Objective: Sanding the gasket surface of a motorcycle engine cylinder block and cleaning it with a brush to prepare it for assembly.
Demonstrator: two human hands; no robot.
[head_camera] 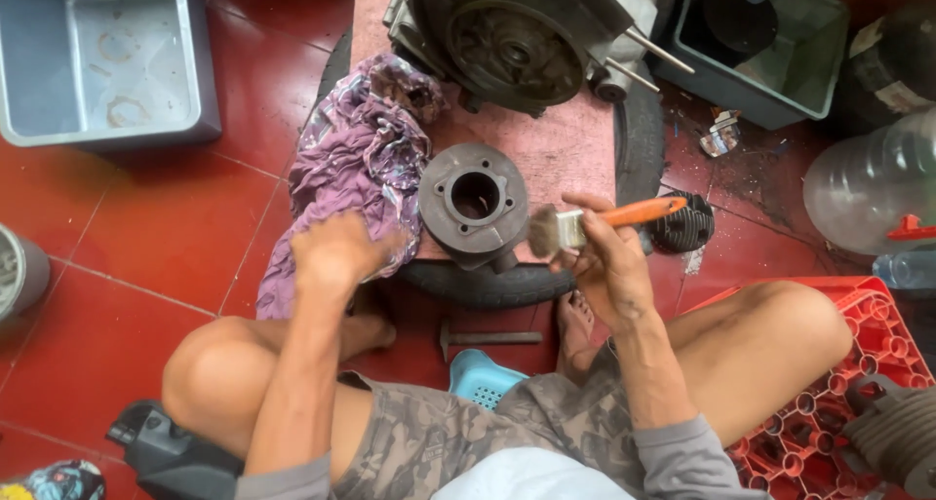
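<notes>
Bristles of the orange-handled paintbrush, gripped in the right hand, touch the grey finned metal engine cylinder on the pink board, while the left hand, loosely curled, holds nothing by the purple rag; unsteadied, the cylinder may tip off.

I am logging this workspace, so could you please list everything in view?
cylinder: one, dark grey, on the pink board
brush: one, orange handle, in the right hand
cloth: one, purple, left of the cylinder
engine case: one, dark, top of the board
tubs: two, grey-blue, top corners
crate: one, red, right
bottle: one, clear, right
left hand: on the cloth
right hand: grips the brush
</notes>
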